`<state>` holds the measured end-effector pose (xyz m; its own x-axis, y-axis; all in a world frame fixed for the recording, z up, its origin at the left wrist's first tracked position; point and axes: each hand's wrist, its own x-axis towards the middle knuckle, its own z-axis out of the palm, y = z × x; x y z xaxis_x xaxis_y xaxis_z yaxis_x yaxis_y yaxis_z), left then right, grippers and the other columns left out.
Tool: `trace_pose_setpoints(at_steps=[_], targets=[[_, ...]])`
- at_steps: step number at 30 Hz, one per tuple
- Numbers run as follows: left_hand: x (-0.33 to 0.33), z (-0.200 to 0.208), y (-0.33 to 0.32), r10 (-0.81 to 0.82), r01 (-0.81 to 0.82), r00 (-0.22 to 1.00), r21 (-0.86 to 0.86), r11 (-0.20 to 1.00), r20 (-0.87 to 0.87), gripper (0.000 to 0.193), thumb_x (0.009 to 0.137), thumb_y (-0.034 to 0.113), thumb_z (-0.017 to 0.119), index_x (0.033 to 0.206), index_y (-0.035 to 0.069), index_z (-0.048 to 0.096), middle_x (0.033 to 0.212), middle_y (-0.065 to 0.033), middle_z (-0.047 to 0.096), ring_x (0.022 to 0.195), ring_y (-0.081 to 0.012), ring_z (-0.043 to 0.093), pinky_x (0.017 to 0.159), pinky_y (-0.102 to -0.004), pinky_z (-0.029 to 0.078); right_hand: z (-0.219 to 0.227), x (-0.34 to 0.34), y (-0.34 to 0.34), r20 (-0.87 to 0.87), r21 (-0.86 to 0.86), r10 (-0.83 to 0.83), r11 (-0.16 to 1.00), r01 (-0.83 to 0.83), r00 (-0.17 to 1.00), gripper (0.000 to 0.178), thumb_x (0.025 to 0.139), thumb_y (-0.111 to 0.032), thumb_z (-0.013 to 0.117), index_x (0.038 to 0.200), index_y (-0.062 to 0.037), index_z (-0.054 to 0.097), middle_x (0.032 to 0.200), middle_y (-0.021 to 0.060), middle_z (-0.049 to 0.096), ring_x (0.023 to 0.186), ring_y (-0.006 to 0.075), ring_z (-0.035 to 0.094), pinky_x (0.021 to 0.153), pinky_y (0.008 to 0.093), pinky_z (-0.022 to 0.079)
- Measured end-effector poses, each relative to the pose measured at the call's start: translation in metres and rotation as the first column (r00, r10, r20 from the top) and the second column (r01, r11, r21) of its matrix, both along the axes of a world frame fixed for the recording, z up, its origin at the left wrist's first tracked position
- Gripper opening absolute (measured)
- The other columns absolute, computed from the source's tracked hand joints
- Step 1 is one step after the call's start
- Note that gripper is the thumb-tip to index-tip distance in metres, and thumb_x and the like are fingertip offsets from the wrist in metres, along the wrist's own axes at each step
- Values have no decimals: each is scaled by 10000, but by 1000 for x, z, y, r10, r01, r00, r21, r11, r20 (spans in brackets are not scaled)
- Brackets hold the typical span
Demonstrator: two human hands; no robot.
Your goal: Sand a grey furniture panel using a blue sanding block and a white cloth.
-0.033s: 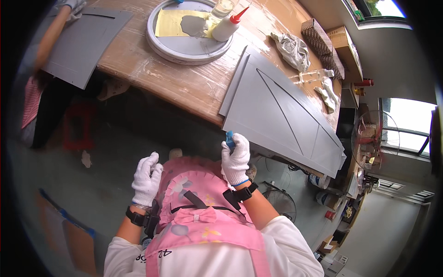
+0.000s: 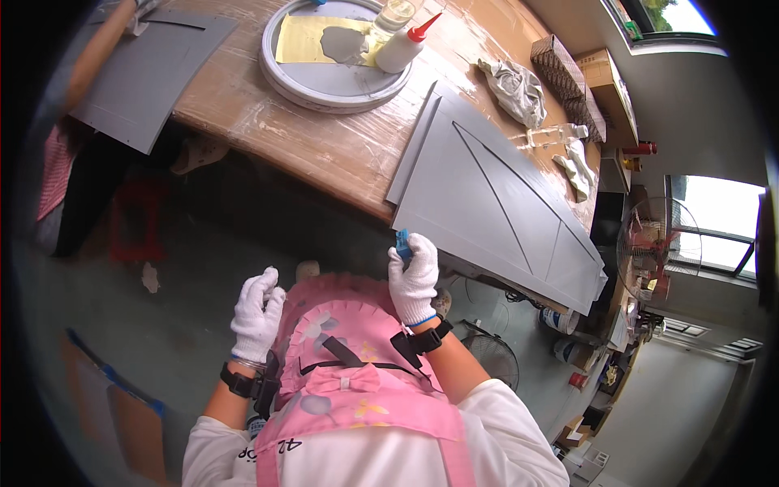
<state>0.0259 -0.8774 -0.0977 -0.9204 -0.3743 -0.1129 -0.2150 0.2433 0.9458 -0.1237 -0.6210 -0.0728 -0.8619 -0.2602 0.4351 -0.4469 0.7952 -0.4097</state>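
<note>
1. Fingers of your right hand (image 2: 414, 280), in a white knit glove, were pinched around a small blue tool (image 2: 402, 241), its tip at the near corner of the grey panel (image 2: 495, 203).
2. Your left hand (image 2: 258, 316), gloved alike, hung loosely curled and empty above the pink apron (image 2: 357, 365), well apart from the panel.
3. You seemed to be at the step of working the panel's edge with the tool. The next move would likely call for a steady pinch and a line kept along that thin edge.
4. That panel was flat, matt and angular, with raised diagonal ribs. It lay on the wooden counter (image 2: 324, 154) and overhung its near edge.
5. Farther back on the counter sat a round grey tray (image 2: 280, 77) holding a yellow sheet (image 2: 300, 45) and a white squeeze bottle (image 2: 402, 49) with a red nozzle. A crumpled cloth (image 2: 515, 89) lay to the right.
</note>
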Motion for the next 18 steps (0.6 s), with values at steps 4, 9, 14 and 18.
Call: trace_pose_setpoints(at_steps=[4,9,14,18], targets=[[7,-4,1,34,-34,999,-24,999,0,322,928,41,629,1249,27,611,1129,-105,630,888,-164,675,806,-288,569,-3,-4,-7,5,-17,73,997,-73,997,469,785,-25,754,1191,-35,519,1148,196,602,1035,389,617,894,456,520],[4,0,7,18,-17,1000,-61,998,12,324,930,53,631,1252,27,611,1130,-103,631,889,-164,677,810,-291,569,0,-9,4,-26,-10,106,994,-106,994,488,777,-7,735,1201,-49,496,1130,181,610,1018,382,621,881,457,514],[-25,14,21,-29,28,1000,-91,995,0,330,930,63,636,1259,32,613,1123,-100,629,897,-162,671,821,-286,563,16,-5,51,10,6,-9,1000,9,1000,433,793,-32,742,1164,-55,522,1106,168,622,1018,374,624,880,458,512],[-64,40,36,-105,97,993,-121,988,-55,338,939,71,636,1275,35,610,1116,-82,619,899,-151,653,826,-277,551,23,0,119,87,-58,-216,973,222,972,368,835,-72,734,1154,-34,556,1076,163,620,955,334,634,848,417,522]])
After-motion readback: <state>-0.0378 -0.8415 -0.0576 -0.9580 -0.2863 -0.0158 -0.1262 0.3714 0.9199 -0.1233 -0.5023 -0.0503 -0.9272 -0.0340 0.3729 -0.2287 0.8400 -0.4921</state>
